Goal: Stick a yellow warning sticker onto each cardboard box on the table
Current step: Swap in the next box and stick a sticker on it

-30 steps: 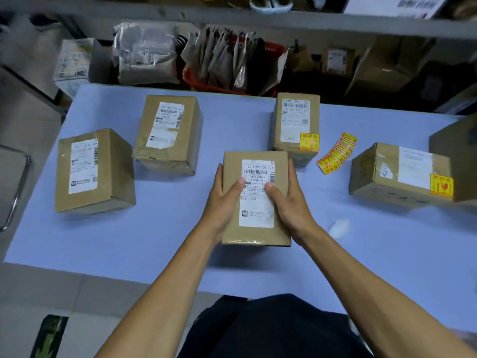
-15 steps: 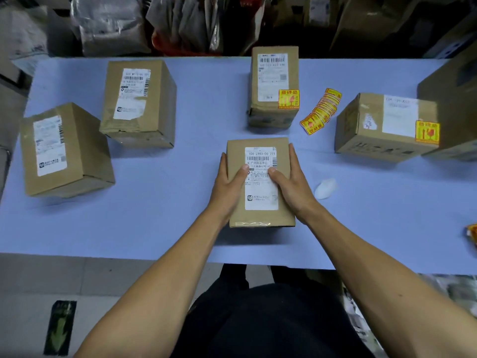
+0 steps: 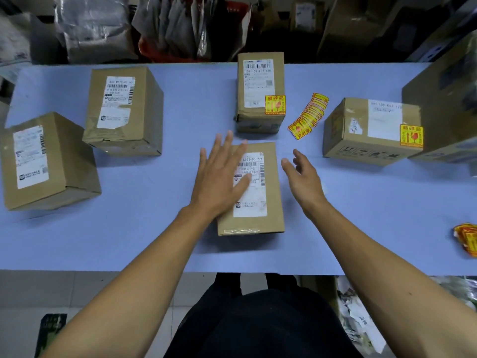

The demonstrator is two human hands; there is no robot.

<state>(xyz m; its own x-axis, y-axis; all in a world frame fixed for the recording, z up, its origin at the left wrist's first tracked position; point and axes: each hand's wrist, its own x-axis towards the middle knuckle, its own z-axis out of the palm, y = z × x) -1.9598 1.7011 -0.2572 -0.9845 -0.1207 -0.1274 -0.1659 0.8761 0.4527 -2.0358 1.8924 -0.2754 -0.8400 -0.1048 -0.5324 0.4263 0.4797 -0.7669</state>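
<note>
Your table (image 3: 154, 241) carries, at the far left, a box (image 3: 49, 161) with a white label and no yellow sticker. Next to it, further back, sits a second box (image 3: 124, 112), likewise bare of yellow.

In the middle, near you, lies the centre box (image 3: 260, 192), label up, no sticker on it. Your left hand (image 3: 219, 177) lies flat over its left half, fingers straight and spread, gripping nothing. Behind it stands the rear box (image 3: 260, 91), a yellow sticker (image 3: 275, 105) on its top near the right edge.

Your right hand (image 3: 303, 177) hovers just right of the centre box, apart from it, fingers loose and holding nothing. Beyond its fingertips a fanned sticker strip (image 3: 308, 116) lies on the table.

Further right is the right box (image 3: 371, 130), with its sticker (image 3: 411, 135) on. A large box (image 3: 449, 99) touches it at the edge. Loose stickers (image 3: 467, 239) lie at the near right edge.
</note>
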